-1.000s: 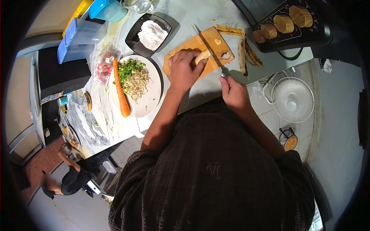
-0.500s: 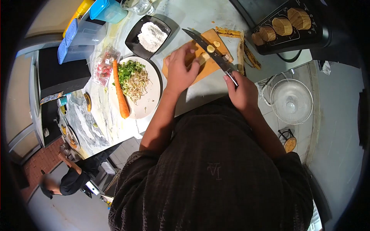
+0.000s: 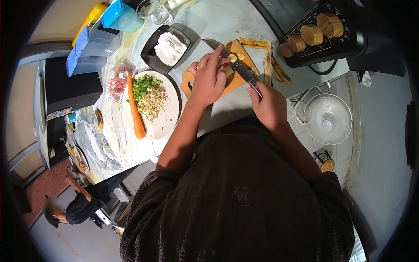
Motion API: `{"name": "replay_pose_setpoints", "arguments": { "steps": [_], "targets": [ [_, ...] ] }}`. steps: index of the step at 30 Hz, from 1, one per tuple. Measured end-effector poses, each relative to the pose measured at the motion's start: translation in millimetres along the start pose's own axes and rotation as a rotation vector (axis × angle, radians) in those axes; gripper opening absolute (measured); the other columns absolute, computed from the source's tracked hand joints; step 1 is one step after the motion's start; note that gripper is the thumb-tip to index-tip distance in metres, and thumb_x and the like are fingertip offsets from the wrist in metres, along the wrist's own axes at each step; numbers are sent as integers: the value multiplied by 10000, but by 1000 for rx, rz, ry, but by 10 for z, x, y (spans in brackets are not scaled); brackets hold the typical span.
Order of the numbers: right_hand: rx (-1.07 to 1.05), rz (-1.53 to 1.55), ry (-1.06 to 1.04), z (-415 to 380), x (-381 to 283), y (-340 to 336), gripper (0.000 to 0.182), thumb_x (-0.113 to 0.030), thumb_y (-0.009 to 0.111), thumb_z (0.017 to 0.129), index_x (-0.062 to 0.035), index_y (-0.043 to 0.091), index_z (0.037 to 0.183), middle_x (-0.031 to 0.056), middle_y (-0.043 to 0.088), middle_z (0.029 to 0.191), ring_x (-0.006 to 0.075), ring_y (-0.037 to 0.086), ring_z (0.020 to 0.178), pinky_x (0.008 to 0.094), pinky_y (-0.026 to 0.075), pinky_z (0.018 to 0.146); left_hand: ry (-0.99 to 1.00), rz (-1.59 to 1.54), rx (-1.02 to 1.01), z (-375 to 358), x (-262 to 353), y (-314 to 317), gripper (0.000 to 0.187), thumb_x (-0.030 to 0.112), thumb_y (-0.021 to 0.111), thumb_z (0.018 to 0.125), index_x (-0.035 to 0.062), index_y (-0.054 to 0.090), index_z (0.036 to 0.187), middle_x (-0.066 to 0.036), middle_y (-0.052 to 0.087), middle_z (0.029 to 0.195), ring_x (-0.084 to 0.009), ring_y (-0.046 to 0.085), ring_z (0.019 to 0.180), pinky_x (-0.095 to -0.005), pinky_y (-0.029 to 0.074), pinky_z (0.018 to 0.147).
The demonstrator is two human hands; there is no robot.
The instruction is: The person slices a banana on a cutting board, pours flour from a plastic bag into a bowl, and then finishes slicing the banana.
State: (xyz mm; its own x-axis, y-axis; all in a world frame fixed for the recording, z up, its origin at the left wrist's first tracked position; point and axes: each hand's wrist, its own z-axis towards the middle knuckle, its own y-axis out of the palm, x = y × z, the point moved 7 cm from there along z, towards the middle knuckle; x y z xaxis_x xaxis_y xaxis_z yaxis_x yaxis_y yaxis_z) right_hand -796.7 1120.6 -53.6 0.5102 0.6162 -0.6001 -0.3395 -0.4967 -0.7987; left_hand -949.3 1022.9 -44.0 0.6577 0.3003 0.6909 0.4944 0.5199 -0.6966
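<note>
My right hand is closed round the handle of a large dark knife, whose blade lies slantwise over the wooden cutting board. Pale round slices rest on the board and against the blade. My left hand is over the board's left part, fingers bent by the blade, on a pale piece mostly hidden under them. Brown-yellow peels lie right of the board. To the left are a black square bowl of white powder and a white plate with a carrot, chopped greens and sprouts.
A black appliance with wooden pieces stands at the upper right. Plastic containers, a glass and a bagged item are at the upper left. A fan is on the right. Another person is at the lower left.
My left hand has closed in toward the blade, its fingers now bent beside it. The knife and my right hand have shifted slightly left. The view has moved a little.
</note>
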Motion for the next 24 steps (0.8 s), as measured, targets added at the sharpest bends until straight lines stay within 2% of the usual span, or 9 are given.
{"name": "replay_pose_setpoints", "arguments": {
  "steps": [9, 11, 15, 17, 18, 20, 24],
  "targets": [
    [-13, 32, -49, 52, -64, -20, 252, -299, 608, 922, -59, 590, 850, 158, 628, 735, 385, 626, 688, 487, 483, 615, 30, 41, -59, 90, -21, 92, 566, 144, 442, 864, 38, 381, 1417, -58, 679, 1173, -257, 427, 1268, -435, 197, 1004],
    [-24, 25, -55, 59, -72, -9, 252, -287, 609, 922, -51, 592, 835, 158, 625, 731, 387, 626, 691, 487, 482, 614, 51, 37, -47, 114, -18, 77, 556, 149, 431, 873, 48, 388, 1419, -61, 658, 1222, -262, 413, 1287, -451, 190, 1016],
    [19, 77, -87, 79, -71, -41, 249, -271, 607, 926, -39, 595, 835, 159, 628, 708, 397, 617, 670, 490, 482, 608, 79, 52, 53, 105, -28, -99, 502, 152, 456, 885, 58, 449, 1378, -73, 655, 1207, -266, 448, 1248, -439, 221, 1005],
    [-54, 193, 1, 85, -40, -42, 285, -275, 592, 942, -15, 589, 825, 183, 614, 680, 417, 599, 649, 480, 465, 587, 51, 7, 180, 78, -73, -234, 395, 146, 533, 879, 63, 553, 1265, -74, 665, 1097, -264, 511, 1160, -412, 277, 975],
    [-57, 194, -2, 88, -31, -45, 285, -275, 592, 942, -15, 589, 825, 183, 614, 680, 417, 599, 649, 480, 465, 587, 48, 9, 183, 53, -89, -243, 395, 146, 533, 879, 63, 553, 1265, -74, 665, 1097, -264, 511, 1160, -412, 277, 975],
    [-173, 261, 138, 50, 75, 47, 326, -287, 576, 958, 6, 580, 815, 212, 589, 659, 430, 581, 631, 467, 441, 564, -10, 49, 220, -42, -167, -263, 282, 171, 638, 848, 73, 633, 1113, -60, 649, 962, -254, 563, 1037, -382, 334, 920],
    [-219, 353, 164, -62, 53, 73, 352, -296, 567, 965, 17, 565, 803, 225, 570, 656, 433, 574, 628, 454, 424, 552, -25, 51, 130, -172, -286, -128, 253, 218, 696, 821, 82, 659, 1031, -47, 639, 926, -248, 578, 975, -382, 357, 888]
  ]
}}
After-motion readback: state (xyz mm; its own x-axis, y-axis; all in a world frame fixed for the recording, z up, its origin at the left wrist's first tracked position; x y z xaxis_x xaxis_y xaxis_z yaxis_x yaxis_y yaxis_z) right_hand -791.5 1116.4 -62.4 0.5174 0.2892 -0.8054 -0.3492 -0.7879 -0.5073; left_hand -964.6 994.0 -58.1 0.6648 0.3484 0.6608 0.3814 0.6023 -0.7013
